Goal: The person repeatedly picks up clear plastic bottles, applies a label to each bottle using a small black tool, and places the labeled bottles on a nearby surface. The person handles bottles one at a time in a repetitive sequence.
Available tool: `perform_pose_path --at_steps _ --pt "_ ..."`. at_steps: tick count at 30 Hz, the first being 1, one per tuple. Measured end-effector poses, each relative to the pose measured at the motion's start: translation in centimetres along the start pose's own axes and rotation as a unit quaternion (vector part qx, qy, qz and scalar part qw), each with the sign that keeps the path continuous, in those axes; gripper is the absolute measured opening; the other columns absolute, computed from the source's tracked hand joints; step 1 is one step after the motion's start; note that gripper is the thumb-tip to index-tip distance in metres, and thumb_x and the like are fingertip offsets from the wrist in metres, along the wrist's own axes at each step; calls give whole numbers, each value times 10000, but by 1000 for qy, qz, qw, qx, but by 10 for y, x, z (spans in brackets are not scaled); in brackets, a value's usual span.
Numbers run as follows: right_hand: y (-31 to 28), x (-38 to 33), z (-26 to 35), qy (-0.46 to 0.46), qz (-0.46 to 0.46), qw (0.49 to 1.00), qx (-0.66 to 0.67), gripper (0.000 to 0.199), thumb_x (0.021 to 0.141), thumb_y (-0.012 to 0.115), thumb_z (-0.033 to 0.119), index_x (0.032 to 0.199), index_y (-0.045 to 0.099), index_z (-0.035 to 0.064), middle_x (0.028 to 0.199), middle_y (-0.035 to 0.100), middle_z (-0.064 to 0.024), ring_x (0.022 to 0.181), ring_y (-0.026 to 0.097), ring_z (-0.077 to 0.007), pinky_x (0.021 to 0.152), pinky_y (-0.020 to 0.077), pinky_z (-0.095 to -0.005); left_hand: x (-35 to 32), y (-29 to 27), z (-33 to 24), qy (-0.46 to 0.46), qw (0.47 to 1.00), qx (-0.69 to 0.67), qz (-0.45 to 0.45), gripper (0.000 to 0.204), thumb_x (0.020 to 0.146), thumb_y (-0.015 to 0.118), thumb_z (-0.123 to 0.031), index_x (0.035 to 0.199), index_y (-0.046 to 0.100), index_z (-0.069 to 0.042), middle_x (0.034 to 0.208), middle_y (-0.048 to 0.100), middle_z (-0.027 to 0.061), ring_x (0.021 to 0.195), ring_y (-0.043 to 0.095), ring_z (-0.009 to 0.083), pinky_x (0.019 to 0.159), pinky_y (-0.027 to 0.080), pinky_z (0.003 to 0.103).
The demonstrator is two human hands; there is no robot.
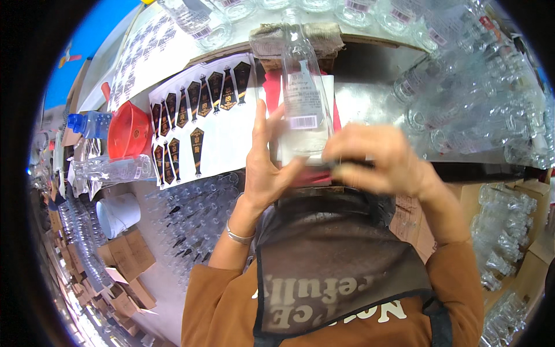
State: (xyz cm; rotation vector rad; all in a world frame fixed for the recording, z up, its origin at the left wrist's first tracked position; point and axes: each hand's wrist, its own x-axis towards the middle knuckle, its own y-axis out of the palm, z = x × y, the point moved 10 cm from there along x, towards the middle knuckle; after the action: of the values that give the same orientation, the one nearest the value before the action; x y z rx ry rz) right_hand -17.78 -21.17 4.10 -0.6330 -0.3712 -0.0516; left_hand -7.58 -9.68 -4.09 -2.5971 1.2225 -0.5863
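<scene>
— Both hands grip the clear glass bottle (pixel 302 92): left hand (pixel 267 168) cups its lower side, right hand (pixel 378 159) is curled over its base.

— Where's the bottle?

— Held neck-away above the bench (pixel 370 104), white label facing up. Left of the bottle lies a sheet of black labels (pixel 199 118), further left a red funnel (pixel 128 130); right of it, many empty bottles (pixel 462 98)

A sheet of dark shield-shaped labels (pixel 199 121) lies on the table, with a red funnel (pixel 128 130) just left of it. Empty clear bottles (pixel 462 110) crowd the right side, and a white tub (pixel 118 214) sits near left.
</scene>
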Motion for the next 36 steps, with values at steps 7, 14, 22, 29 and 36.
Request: perform_pose_path --at_steps 7,14,22,29,36 --pt "-42 62 -5 -32 -90 982 -161 263 885 708 117 1121 690 4 1026 717 -156 896 708 -285 797 554 -354 0 2 -20 3 998 56 -41 1102 734 789 15 1584 88 5 1426 531 201 1149 602 264 1002 485 375" --pt "24 68 36 -153 4 940 -306 117 771 675 88 886 658 98 885 652 -76 826 661 -285 736 556 -384 -4 3 -17 52 990 122 -53 1169 695 831 -14 1588 77 -15 1458 490 200 1179 590 282 1024 475 394" --pt "-31 60 16 -95 -129 947 -277 202 726 777 102 892 662 85 874 635 -82 843 626 -276 732 535 -369 0 2 -20 3 995 73 -61 1218 693 853 -47 1582 23 5 1506 407 241 1230 570 325 1057 453 419" --pt "-85 51 -46 12 -226 962 -155 203 814 703 16 1014 693 49 903 676 -91 793 668 -243 701 534 -329 -2 7 -25 19 997 72 -18 1109 748 803 -46 1573 66 36 1538 367 246 1324 499 334 1122 390 421" --pt "-1 -23 12 33 -27 995 88 289 832 705 3 1120 688 20 969 694 -101 809 676 -249 728 537 -302 36 -30 13 -150 958 -240 -54 743 911 660 -156 1528 289 27 1503 427 233 1366 472 312 1135 374 416"
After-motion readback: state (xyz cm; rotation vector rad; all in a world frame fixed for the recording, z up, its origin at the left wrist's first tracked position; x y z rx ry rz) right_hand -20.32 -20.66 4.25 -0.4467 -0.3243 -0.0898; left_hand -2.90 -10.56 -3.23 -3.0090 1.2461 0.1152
